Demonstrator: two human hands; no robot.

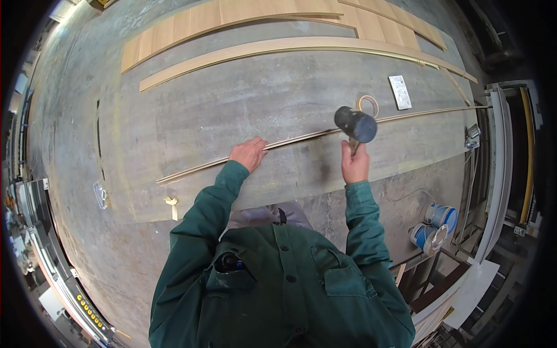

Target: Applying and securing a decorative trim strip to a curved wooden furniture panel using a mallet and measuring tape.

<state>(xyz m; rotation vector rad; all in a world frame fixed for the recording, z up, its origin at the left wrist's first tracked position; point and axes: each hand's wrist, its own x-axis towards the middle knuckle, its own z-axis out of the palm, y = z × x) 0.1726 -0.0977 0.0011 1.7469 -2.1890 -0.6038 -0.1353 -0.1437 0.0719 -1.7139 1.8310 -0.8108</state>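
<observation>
A long, thin wooden strip (194, 170) runs slantwise across the grey worktable (209, 116) in front of me. My left hand (249, 153) is closed around the strip left of the middle. In my right hand (355, 165) is a rubber mallet (355, 123), gripped by its short visible handle. Its dark head is raised over the strip and hides part of it. Just beyond the mallet lies a roll of tape (376, 105), with a white flat box (400, 93) to its right.
Long wooden boards (232, 53) and wide panels (185, 29) lie along the table's far side. A metal can (473, 132) is at the right edge. Blue-and-white buckets (444, 216) stand below right. A clear plastic piece (101, 195) and a yellowish scrap (172, 204) lie left.
</observation>
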